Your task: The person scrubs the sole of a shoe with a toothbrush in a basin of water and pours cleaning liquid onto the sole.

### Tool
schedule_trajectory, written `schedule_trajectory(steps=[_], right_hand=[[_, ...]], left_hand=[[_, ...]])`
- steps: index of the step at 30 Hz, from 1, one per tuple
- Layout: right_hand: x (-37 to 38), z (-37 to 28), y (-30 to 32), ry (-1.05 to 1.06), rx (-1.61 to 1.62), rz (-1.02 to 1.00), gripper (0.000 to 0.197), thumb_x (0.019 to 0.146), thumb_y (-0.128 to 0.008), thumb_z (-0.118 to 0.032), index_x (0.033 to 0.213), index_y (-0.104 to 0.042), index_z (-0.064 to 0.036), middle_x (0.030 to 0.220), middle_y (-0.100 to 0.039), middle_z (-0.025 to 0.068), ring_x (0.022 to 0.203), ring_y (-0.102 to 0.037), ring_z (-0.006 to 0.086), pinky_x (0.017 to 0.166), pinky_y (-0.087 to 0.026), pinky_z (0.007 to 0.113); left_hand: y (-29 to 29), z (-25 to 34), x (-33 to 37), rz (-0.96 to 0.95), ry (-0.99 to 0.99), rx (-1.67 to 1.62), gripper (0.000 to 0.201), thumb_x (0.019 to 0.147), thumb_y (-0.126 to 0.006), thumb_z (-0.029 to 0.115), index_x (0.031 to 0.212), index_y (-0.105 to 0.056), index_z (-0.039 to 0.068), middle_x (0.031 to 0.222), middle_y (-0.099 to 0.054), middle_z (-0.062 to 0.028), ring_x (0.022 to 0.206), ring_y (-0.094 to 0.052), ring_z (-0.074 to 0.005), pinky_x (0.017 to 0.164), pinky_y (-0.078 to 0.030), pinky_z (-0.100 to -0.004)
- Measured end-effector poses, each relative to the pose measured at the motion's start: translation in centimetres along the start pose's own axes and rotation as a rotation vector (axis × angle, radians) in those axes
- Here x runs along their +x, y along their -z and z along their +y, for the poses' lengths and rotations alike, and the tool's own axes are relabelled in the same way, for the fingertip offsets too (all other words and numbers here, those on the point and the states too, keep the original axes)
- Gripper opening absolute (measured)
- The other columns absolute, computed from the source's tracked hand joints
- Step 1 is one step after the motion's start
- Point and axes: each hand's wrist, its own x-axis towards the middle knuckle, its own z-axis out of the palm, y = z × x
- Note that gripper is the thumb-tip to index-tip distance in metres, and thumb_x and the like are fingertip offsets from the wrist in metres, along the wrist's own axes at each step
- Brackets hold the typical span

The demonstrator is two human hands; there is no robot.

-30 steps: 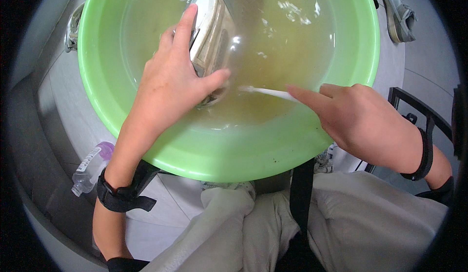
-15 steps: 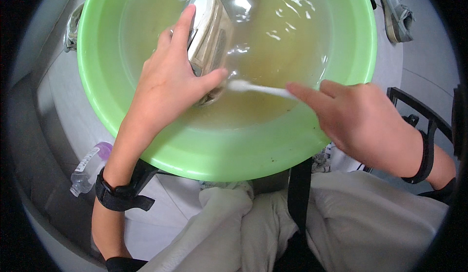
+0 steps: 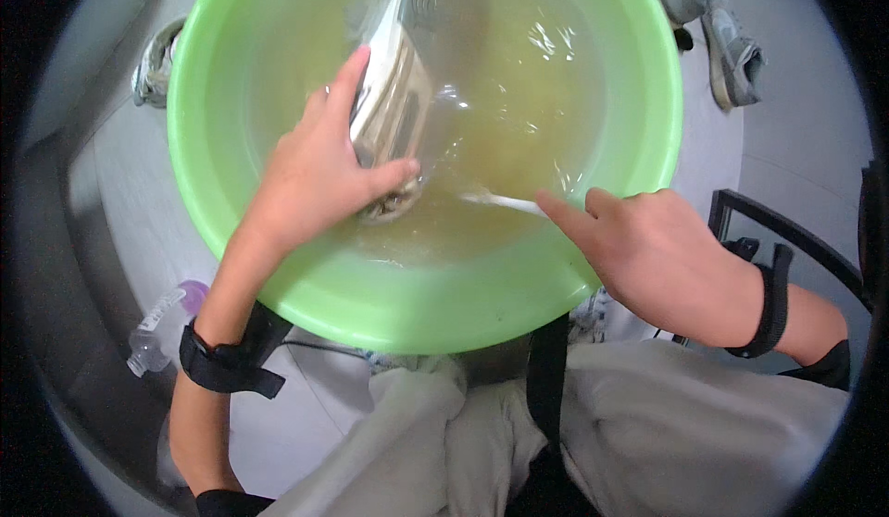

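Note:
A light green basin point(image 3: 435, 318) holds murky, yellowish water. In it my left hand point(image 3: 310, 174) grips a shoe point(image 3: 396, 110) by its heel end, the thumb across the worn, pale sole. The shoe is tilted on its side, sole to the right, partly under water. My right hand point(image 3: 662, 262) is closed round the white handle of a slim brush point(image 3: 509, 203), its forefinger stretched along it. The brush's head lies at the water right of the heel, apart from the sole; its bristles are hard to make out.
A clear bottle with a purple end point(image 3: 157, 334) lies on the floor at the left. One shoe point(image 3: 148, 73) stands left of the basin, others point(image 3: 734, 62) at the far right. A black frame point(image 3: 792, 230) is beside my right arm. My legs are below the basin.
The brush has moved from against the shoe's heel down and to the right, away from the sole. My left hand keeps its hold on the shoe. The whole view has shifted a little.

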Motion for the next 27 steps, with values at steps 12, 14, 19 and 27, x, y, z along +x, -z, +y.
schedule_trajectory(steps=[12,14,19,27], right_hand=[[0.1,-0.4,-0.7,0.004,-0.007,0.035,0.054,0.070,-0.056,-0.005,0.122,-0.048,0.0017,0.069,-0.050,0.0106,0.055,-0.056,0.0254,0.047,-0.045,0.036],[0.1,-0.7,-0.6,0.025,0.016,0.127,0.053,0.070,-0.057,-0.005,0.122,-0.048,0.0019,0.068,-0.050,0.0110,0.054,-0.056,0.0257,0.046,-0.045,0.036],[-0.3,0.0,0.5,-0.069,-0.088,-0.144,0.051,0.072,-0.056,-0.006,0.122,-0.049,0.0012,0.067,-0.049,0.0105,0.052,-0.053,0.0259,0.045,-0.044,0.036],[0.4,-0.6,-1.5,0.147,0.224,0.279,0.035,0.072,-0.056,-0.001,0.106,-0.053,0.0032,0.071,-0.053,0.0130,0.058,-0.056,0.0285,0.050,-0.045,0.038]], left_hand=[[1.0,-0.2,-0.6,-0.079,0.039,-0.023,0.098,0.064,-0.073,0.033,0.141,-0.017,0.010,0.123,-0.043,-0.0260,0.109,-0.050,-0.0378,0.092,-0.041,-0.0396],[1.0,-0.4,-0.6,-0.068,-0.009,-0.022,0.099,0.063,-0.073,0.034,0.142,-0.017,0.010,0.125,-0.041,-0.0262,0.111,-0.048,-0.0375,0.094,-0.039,-0.0389],[1.6,-0.5,-0.1,-0.132,0.048,-0.080,0.101,0.063,-0.074,0.035,0.142,-0.017,0.010,0.125,-0.042,-0.0258,0.112,-0.047,-0.0376,0.095,-0.038,-0.0388],[2.2,-2.1,0.6,-0.182,-0.026,-0.195,0.102,0.063,-0.076,0.034,0.141,-0.017,0.004,0.131,-0.039,-0.0252,0.122,-0.040,-0.0342,0.101,-0.032,-0.0371]])
